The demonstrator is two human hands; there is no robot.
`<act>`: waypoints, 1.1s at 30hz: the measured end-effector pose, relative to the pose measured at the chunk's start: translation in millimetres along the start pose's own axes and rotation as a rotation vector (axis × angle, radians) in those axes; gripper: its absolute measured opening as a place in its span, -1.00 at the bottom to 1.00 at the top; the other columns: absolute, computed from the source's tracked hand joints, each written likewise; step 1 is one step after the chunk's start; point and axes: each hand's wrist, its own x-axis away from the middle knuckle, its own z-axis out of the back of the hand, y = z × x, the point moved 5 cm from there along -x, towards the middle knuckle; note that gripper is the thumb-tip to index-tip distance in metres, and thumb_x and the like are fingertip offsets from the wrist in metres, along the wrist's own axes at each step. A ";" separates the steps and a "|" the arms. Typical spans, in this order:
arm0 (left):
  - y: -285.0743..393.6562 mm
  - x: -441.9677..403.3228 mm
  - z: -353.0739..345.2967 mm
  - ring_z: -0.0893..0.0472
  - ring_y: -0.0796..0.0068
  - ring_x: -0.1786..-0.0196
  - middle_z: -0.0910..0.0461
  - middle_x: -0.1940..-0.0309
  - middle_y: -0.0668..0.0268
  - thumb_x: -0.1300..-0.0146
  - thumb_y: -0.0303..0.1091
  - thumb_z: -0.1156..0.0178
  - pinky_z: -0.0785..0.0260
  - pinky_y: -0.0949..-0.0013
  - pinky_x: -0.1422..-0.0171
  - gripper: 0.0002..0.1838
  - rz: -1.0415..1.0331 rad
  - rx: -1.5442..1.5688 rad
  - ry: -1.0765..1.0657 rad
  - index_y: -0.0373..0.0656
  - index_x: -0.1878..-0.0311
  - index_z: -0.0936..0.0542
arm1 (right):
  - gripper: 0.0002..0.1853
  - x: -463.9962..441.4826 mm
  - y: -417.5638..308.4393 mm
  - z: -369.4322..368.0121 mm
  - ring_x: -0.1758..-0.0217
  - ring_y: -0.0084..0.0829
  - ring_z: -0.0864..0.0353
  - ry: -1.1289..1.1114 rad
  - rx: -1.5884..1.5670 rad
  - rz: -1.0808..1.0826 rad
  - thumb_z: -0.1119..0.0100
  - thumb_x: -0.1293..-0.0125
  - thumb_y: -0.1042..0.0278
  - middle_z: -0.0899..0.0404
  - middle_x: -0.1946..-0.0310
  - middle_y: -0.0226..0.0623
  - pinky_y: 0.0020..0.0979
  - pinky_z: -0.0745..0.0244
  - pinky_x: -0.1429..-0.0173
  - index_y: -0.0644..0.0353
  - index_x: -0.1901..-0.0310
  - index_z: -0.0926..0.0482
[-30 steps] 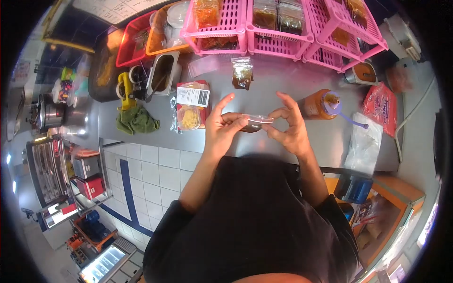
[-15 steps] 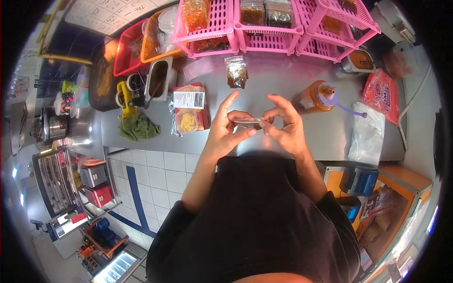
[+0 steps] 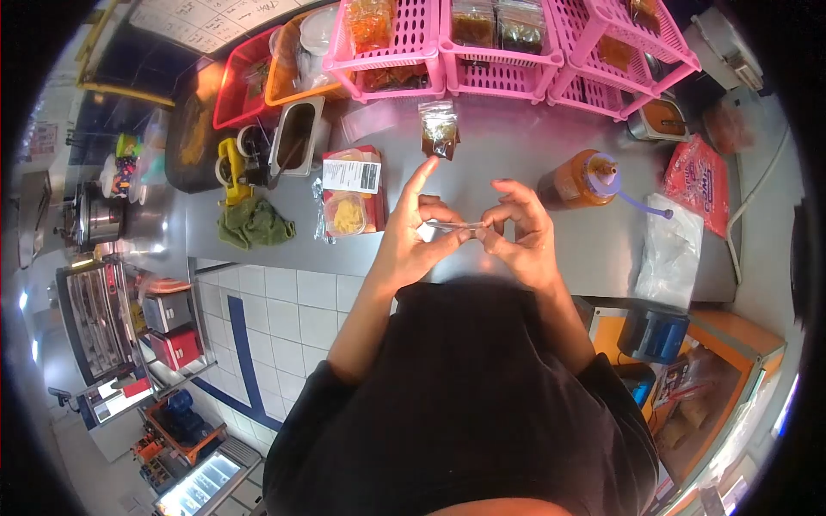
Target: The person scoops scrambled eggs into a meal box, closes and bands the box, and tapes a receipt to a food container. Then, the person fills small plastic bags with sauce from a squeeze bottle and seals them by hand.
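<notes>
Over the front of the steel counter, my left hand (image 3: 406,242) pinches a small clear plastic bag (image 3: 447,225) between thumb and fingers, with its index finger stretched up. My right hand (image 3: 527,242) pinches the other end of the bag, its upper fingers spread. The two thumbs are close together at the bag, which is seen nearly edge-on. Just beyond my left fingertip lie small zip bags (image 3: 439,136) with dark brown contents. To the right of my right hand is a squeeze bottle (image 3: 568,184) of orange-brown sauce with a purple cap and tube.
Pink baskets (image 3: 501,79) with filled bags line the back. On the left are a metal pan (image 3: 297,138), a green cloth (image 3: 255,224) and a labelled package (image 3: 351,175) beside a tub of yellow food (image 3: 346,215). White plastic bags (image 3: 669,254) lie right.
My thumbs have come closer together at the bag, and its edge looks flatter. The view has shifted slightly. Things on the counter stay in place.
</notes>
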 end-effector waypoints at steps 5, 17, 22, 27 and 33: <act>-16.0 3.8 32.2 -0.58 0.61 0.14 -0.72 0.38 0.38 -0.10 -0.44 -0.50 -0.26 0.30 -0.32 0.08 -0.006 -0.063 0.079 -0.24 -0.60 -0.03 | -0.31 -0.5 6.4 3.3 0.32 -0.64 -0.44 0.096 -0.116 -0.058 -0.40 -0.07 0.69 -0.66 0.36 -0.45 -0.47 -0.39 -0.03 0.17 -0.28 -0.43; -24.7 38.2 107.4 -0.65 0.46 -0.04 -0.72 0.18 0.24 -0.26 -0.56 -0.34 -0.27 0.22 -0.44 -0.09 0.030 0.010 0.569 -0.17 -0.59 -0.06 | -0.33 -70.7 53.7 -6.7 0.41 -0.63 -0.50 -0.070 0.217 -0.097 -0.36 -0.11 0.62 -0.69 0.38 -0.40 -0.53 -0.43 0.24 0.14 -0.31 -0.44; -34.1 81.2 138.0 -0.62 0.55 0.07 -0.71 0.18 0.24 -0.30 -0.57 -0.31 -0.41 0.41 -0.19 -0.15 0.091 -0.039 0.719 -0.24 -0.57 -0.09 | -0.31 -134.6 151.5 3.1 0.30 -0.47 -0.63 0.159 0.034 -0.176 -0.40 -0.18 0.52 -0.69 0.13 -0.20 -0.43 -0.58 0.24 0.15 -0.37 -0.39; -98.3 131.3 229.7 -0.64 0.44 0.03 -0.70 0.12 0.15 -0.35 -0.44 -0.29 -0.43 0.38 -0.21 -0.27 0.205 -0.114 0.911 -0.26 -0.52 -0.21 | -0.34 -122.0 155.0 23.4 -0.07 -0.33 -0.61 0.362 0.547 -0.097 -0.38 -0.33 0.31 -0.52 -0.15 -0.09 -0.34 -0.55 -0.14 0.19 -0.41 -0.34; -181.2 137.9 346.0 -0.37 -0.26 -0.39 -0.53 -0.23 -0.14 -0.44 -0.05 -0.15 -0.15 -0.26 -0.47 -0.50 0.378 -1.251 1.159 -0.19 -0.27 -0.60 | -0.49 -42.2 111.4 -29.3 0.13 -0.53 -0.57 0.505 0.479 -0.121 -0.29 -0.38 0.47 -0.59 0.03 -0.24 -0.49 -0.52 0.04 0.29 -0.32 -0.41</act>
